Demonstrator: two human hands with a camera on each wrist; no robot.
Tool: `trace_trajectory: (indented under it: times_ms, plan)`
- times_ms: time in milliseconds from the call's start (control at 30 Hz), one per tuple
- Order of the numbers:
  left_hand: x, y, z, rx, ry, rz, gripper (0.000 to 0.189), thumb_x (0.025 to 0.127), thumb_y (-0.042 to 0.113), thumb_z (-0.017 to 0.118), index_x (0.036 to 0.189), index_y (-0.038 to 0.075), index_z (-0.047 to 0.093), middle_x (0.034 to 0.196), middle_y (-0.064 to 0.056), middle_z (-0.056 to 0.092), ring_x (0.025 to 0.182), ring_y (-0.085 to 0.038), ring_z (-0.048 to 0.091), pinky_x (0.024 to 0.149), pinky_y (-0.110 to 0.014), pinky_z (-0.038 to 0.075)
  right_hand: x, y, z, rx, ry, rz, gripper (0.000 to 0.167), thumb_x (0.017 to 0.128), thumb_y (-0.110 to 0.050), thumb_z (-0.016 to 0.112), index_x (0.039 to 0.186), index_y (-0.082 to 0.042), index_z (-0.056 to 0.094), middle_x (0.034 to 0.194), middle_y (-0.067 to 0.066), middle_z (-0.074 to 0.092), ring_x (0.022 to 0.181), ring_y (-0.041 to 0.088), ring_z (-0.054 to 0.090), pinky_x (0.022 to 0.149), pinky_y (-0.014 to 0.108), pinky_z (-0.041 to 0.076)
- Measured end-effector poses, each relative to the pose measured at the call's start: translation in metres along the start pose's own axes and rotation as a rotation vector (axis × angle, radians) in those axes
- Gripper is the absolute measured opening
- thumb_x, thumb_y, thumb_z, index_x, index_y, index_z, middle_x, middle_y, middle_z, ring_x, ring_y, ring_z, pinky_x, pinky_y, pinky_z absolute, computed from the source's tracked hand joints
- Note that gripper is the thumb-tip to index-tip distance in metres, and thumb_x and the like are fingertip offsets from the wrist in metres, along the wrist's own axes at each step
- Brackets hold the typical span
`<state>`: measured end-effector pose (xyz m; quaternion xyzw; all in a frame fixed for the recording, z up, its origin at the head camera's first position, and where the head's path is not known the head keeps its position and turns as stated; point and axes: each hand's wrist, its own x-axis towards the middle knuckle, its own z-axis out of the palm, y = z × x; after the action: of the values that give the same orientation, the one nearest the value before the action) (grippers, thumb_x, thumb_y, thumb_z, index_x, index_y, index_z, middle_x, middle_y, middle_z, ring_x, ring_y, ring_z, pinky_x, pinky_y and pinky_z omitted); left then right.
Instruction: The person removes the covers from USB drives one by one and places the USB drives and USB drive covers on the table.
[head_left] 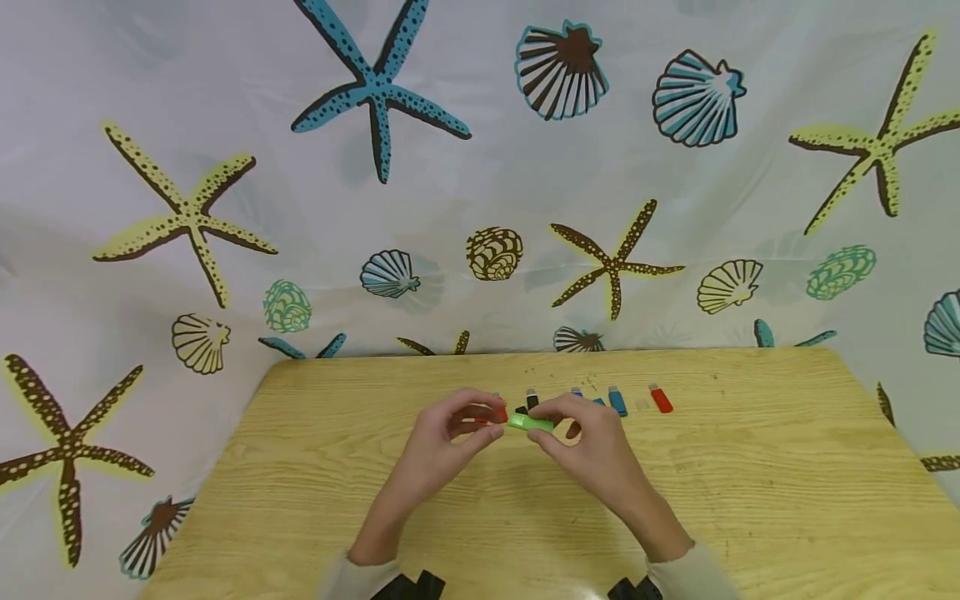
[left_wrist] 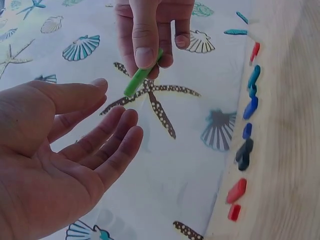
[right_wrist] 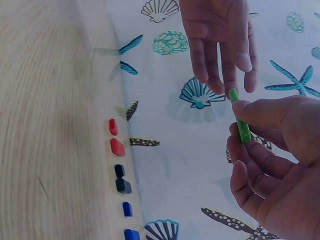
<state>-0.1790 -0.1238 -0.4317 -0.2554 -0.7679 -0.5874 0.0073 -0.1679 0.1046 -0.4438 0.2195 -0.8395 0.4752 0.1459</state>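
Observation:
A bright green USB stick (head_left: 530,422) is pinched between thumb and fingers of my right hand (head_left: 592,429), above the wooden table. My left hand (head_left: 442,437) hovers beside the stick's left end, fingers loosely bent and thumb apart. In the left wrist view a gap shows between the left hand (left_wrist: 65,155) and the green stick (left_wrist: 136,84); nothing lies in the left fingers. The right wrist view shows the right thumb on top of the green stick (right_wrist: 241,120) with fingers beneath. Whether the stick's cap is on is too small to tell.
Behind the hands, USB sticks and caps lie in a row: a red stick (head_left: 661,398), a blue stick (head_left: 617,402), a black stick (head_left: 532,398), and red pieces (right_wrist: 117,147) partly hidden by the left hand in the head view. A shell-patterned cloth (head_left: 480,183) hangs behind the table (head_left: 300,483).

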Motion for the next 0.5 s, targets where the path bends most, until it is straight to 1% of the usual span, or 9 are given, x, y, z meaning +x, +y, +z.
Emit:
trace_trajectory:
  times_ms: [100,167,267,400,500]
  plan:
    - [0.003,0.003,0.008,-0.010,-0.021,0.036,0.029,0.094,0.004,0.074,0.122,0.004,0.068,0.120,-0.014,0.068,0.109,-0.030,0.069,0.094,-0.036,0.059,-0.004,-0.002,-0.010,0.000,0.012,-0.027,0.021,0.085,-0.010,0.086,0.104,-0.017,0.078,0.099,-0.008,0.073,0.087,0.008,0.066,0.068,0.034,0.058]
    - [0.006,0.004,0.013,-0.018,-0.036,0.051,0.029,0.094,0.003,0.075,0.122,0.002,0.068,0.120,-0.016,0.068,0.109,-0.029,0.070,0.093,-0.036,0.059,-0.006,-0.003,-0.015,-0.001,0.022,-0.048,0.022,0.084,-0.009,0.087,0.103,-0.016,0.079,0.100,-0.008,0.074,0.088,0.008,0.066,0.068,0.033,0.058]
    - [0.009,0.007,0.021,-0.033,-0.048,0.057,0.029,0.093,0.002,0.075,0.121,0.001,0.069,0.119,-0.016,0.069,0.108,-0.026,0.071,0.091,-0.035,0.060,-0.009,-0.004,-0.023,-0.012,0.041,-0.077,0.023,0.083,-0.008,0.087,0.103,-0.017,0.079,0.101,-0.009,0.074,0.089,0.008,0.067,0.068,0.032,0.057]
    - [0.013,0.012,0.030,-0.046,-0.036,0.061,0.025,0.092,0.000,0.076,0.116,0.003,0.072,0.114,-0.010,0.072,0.102,-0.023,0.072,0.088,-0.034,0.061,-0.013,-0.006,-0.032,-0.028,0.065,-0.125,0.025,0.082,-0.006,0.088,0.103,-0.016,0.079,0.100,-0.010,0.075,0.086,0.007,0.067,0.067,0.031,0.057]
    - [0.015,0.017,0.035,-0.077,-0.037,0.064,0.022,0.091,-0.002,0.076,0.112,0.002,0.073,0.111,-0.011,0.072,0.098,-0.022,0.073,0.086,-0.035,0.062,-0.016,-0.007,-0.036,-0.019,0.087,-0.163,0.027,0.081,-0.004,0.088,0.103,-0.016,0.078,0.101,-0.009,0.075,0.085,0.008,0.067,0.066,0.031,0.056]
